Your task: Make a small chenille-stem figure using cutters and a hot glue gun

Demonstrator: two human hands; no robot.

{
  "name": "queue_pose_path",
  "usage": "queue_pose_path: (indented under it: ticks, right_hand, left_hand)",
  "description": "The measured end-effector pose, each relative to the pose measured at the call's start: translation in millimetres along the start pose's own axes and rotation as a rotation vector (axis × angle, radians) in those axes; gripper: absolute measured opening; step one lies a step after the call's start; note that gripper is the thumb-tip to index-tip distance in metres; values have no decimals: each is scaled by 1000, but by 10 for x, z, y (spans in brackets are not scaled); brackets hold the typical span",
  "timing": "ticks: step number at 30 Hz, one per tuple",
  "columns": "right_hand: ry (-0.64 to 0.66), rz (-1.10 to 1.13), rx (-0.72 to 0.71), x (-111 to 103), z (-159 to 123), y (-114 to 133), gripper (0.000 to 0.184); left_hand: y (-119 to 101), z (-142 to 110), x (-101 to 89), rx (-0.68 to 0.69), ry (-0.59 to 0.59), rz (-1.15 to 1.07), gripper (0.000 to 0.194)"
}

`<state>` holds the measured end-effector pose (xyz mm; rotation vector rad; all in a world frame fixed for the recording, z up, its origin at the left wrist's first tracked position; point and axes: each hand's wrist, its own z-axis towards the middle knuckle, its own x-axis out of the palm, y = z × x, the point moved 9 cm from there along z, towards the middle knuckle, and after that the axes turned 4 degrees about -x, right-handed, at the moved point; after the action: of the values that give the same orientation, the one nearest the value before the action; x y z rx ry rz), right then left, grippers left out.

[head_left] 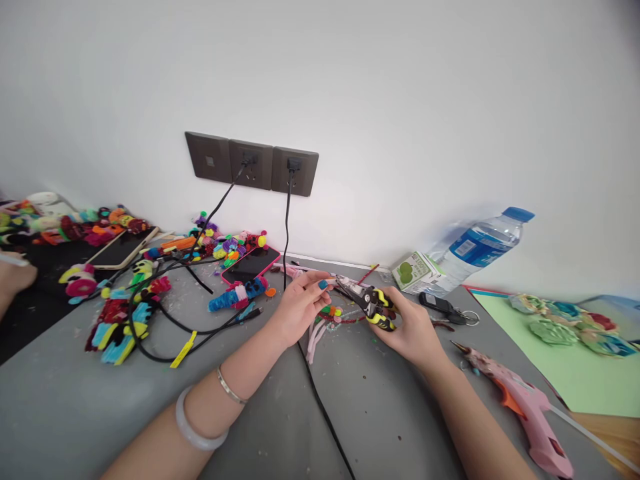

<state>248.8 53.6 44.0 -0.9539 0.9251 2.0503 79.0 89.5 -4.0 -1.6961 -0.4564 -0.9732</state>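
My right hand (407, 327) is wrapped round the yellow and black handles of a pair of pliers (371, 301), whose jaws point left. My left hand (303, 303), with a blue-painted thumbnail, pinches something thin and pale right at the jaw tips; it is too small to name. Under and between my hands lie pale pink pipe cleaners (314, 339) and dark red beaded or tinsel strands (350, 322). Left of my left hand rests a blue fuzzy pipe-cleaner piece (239, 294).
A pink glue gun (525, 407), keys (450, 309), a juice carton (416, 271) and a leaning water bottle (480, 250) are on the right. Black cables (320, 400) cross the table from wall sockets (253, 163). Two phones (250, 265) and colourful pipe-cleaner figures (120, 320) lie left, near another person's hand (15, 277).
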Motion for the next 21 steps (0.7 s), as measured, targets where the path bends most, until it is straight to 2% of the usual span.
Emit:
queue_pose_path:
  ticks: [8, 12, 18, 21]
  right_hand:
    - [-72, -71, -47, -70, 4, 62, 30]
    - [-80, -71, -36, -71, -1, 57, 32]
    - [0, 53, 3, -9, -21, 71, 27]
    - [10, 42, 9, -8, -23, 72, 28]
  left_hand:
    - [51, -12, 9, -56, 28, -22, 31]
    - [72, -2, -30, -91, -10, -51, 33]
    - [80, 18, -51, -82, 2, -18, 29]
    - [82, 8, -36, -82, -5, 18, 30]
